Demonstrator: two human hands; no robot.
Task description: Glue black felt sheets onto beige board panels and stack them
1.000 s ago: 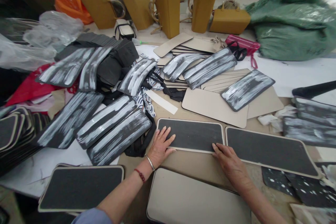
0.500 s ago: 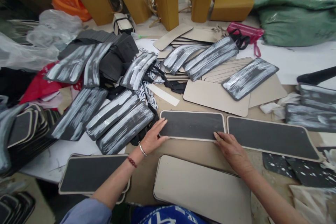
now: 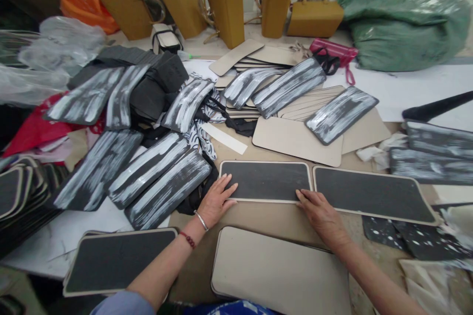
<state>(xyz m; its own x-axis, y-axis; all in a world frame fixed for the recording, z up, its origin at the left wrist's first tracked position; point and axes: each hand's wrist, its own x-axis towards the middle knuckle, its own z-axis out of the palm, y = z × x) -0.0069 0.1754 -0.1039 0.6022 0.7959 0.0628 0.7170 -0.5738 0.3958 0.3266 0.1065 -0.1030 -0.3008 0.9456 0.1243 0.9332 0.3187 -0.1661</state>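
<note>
A dark rounded panel with a beige rim [image 3: 265, 180] lies flat on the brown work surface. My left hand [image 3: 217, 200] rests at its left end, fingers apart, fingertips on the rim and dark face. At the lower right corner, the fingertips of my right hand [image 3: 317, 212] touch the edge; its fingers are bent and close together. A second dark panel [image 3: 373, 194] lies just to the right of the first. Nearest me is a beige panel stack [image 3: 277, 270], with another dark-topped stack [image 3: 118, 261] at lower left.
Dark pieces streaked with white [image 3: 168, 189] lie at left, and more [image 3: 342, 114] on beige panels behind. Mustard bags [image 3: 223, 10] stand at the back beside a green sack [image 3: 406, 24]. A black handle [image 3: 439, 107] juts in from the right.
The view has shifted slightly, moving the scene left and down. My left hand's fingers have moved further onto the panel's left end and spread more. My right hand stays at the lower right corner.
</note>
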